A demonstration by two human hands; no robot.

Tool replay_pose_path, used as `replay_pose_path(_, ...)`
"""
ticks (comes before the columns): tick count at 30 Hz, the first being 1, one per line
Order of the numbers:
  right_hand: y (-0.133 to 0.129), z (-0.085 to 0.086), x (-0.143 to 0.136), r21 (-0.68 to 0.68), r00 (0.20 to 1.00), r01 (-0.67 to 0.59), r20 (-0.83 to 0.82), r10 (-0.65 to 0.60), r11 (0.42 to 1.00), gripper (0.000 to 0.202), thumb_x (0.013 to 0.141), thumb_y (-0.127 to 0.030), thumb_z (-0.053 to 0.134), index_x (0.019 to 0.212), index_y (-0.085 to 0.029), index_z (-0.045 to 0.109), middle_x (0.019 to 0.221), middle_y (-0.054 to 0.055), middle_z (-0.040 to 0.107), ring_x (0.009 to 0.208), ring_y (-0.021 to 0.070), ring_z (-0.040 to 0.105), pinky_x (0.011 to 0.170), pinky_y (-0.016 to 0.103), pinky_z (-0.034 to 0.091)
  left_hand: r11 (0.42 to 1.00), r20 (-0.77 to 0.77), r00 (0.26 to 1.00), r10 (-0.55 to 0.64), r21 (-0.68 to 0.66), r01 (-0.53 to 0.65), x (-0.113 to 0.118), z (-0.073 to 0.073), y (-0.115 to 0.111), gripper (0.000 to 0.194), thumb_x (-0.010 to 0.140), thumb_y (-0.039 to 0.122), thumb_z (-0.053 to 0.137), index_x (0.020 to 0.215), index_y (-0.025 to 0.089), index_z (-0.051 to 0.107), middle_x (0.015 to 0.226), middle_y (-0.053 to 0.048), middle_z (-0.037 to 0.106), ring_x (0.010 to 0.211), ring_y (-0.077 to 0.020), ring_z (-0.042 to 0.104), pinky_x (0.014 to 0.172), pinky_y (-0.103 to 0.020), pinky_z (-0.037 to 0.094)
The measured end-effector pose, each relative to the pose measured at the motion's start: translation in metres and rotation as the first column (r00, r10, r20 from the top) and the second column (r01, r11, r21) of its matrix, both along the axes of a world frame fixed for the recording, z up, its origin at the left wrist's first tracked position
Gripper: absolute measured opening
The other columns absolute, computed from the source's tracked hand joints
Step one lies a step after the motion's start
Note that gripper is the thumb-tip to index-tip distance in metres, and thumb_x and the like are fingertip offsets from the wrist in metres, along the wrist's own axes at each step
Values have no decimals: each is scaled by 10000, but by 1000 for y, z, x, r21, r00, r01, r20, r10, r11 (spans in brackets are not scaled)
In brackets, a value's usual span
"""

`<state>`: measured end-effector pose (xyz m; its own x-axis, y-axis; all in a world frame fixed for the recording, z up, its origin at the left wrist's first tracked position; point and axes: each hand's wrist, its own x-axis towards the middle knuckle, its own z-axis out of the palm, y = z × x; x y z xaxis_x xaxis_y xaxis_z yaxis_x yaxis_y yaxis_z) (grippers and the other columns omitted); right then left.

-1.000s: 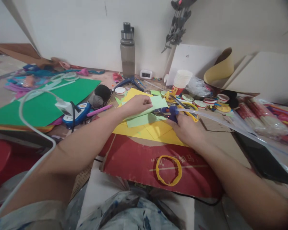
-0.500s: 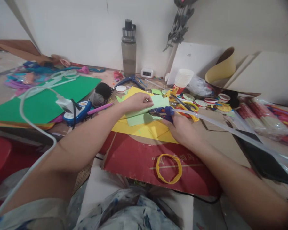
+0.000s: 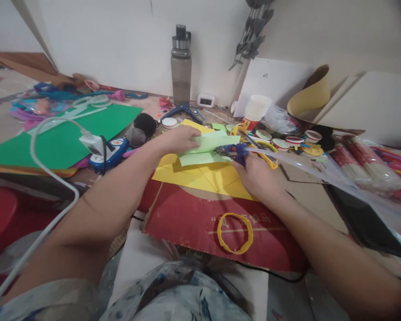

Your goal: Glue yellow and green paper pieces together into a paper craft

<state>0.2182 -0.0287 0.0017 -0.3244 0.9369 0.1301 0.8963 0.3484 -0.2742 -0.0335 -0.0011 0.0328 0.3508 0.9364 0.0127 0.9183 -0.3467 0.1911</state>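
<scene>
My left hand (image 3: 182, 139) is closed on the left end of a folded pale green paper (image 3: 209, 143), lifting its upper layer. My right hand (image 3: 260, 174) grips a dark blue glue gun (image 3: 236, 153), its nozzle pointing left at the gap between the green layers. A long translucent glue stick (image 3: 297, 164) runs out of the gun's back toward the right. Under the green paper lie creased yellow sheets (image 3: 183, 179) on a red cardboard piece (image 3: 183, 218). Nearer to me on the cardboard rests a yellow paper ring (image 3: 221, 232). The nozzle tip is hard to make out.
Yellow-handled scissors (image 3: 270, 149), stacked paper cups (image 3: 256, 107) and small tubs (image 3: 280, 144) stand close behind my right hand. A water bottle (image 3: 181, 73) is at the back. Left are a blue power strip (image 3: 110, 154), a white cable (image 3: 36, 169) and green sheets (image 3: 116, 117). A black phone (image 3: 364, 220) lies right.
My left hand has shifted left along the green paper, and its upper layer is now raised more. The glue gun has moved slightly right with my right hand.
</scene>
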Motion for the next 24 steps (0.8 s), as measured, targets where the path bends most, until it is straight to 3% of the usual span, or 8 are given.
replay_pose_path(6, -10, 3, -8, -45, 986, -163, -38, 161, 986, 243, 947, -285, 522, 1106, -130, 619, 1132, 185, 694, 1075, 304, 638, 871, 351, 456, 998, 111, 992, -59, -22, 62, 1, -4, -2, 277, 833, 368, 548, 936, 148, 682, 903, -59, 696, 792, -169, 583, 721, -265, 378)
replay_pose_path(10, -20, 7, -13, -75, 977, -211, -56, 208, 974, 235, 960, -309, 513, 1084, -136, 611, 1079, 167, 709, 1006, 288, 653, 794, 318, 452, 994, 174, 979, -105, -20, 110, -2, -7, -1, 266, 822, 373, 547, 884, 152, 681, 847, -40, 692, 754, -155, 576, 676, -250, 368)
replay_pose_path(16, -31, 15, -25, -121, 970, -243, -1, 245, 962, 240, 977, -314, 480, 1061, -135, 617, 1057, 168, 710, 981, 284, 654, 765, 310, 435, 969, 192, 963, -189, -124, 215, -9, -4, -2, 297, 831, 416, 534, 829, 161, 686, 763, -15, 671, 681, -136, 555, 628, -240, 349)
replay_pose_path(21, -31, 16, -24, -74, 987, -148, 47, 152, 986, 260, 978, -314, 475, 1078, -124, 622, 1067, 178, 708, 992, 290, 656, 780, 321, 443, 991, 110, 989, -97, -86, 107, -9, -1, -5, 347, 832, 469, 539, 796, 165, 702, 725, -30, 668, 668, -147, 541, 619, -259, 319)
replay_pose_path(24, -33, 14, -30, -53, 983, -175, 52, 178, 983, 283, 985, -309, 458, 1104, -116, 627, 1070, 180, 710, 996, 289, 660, 799, 327, 447, 995, 77, 996, -51, -78, 57, -9, -1, -5, 373, 842, 470, 521, 714, 156, 675, 618, -26, 604, 600, -142, 495, 590, -273, 293)
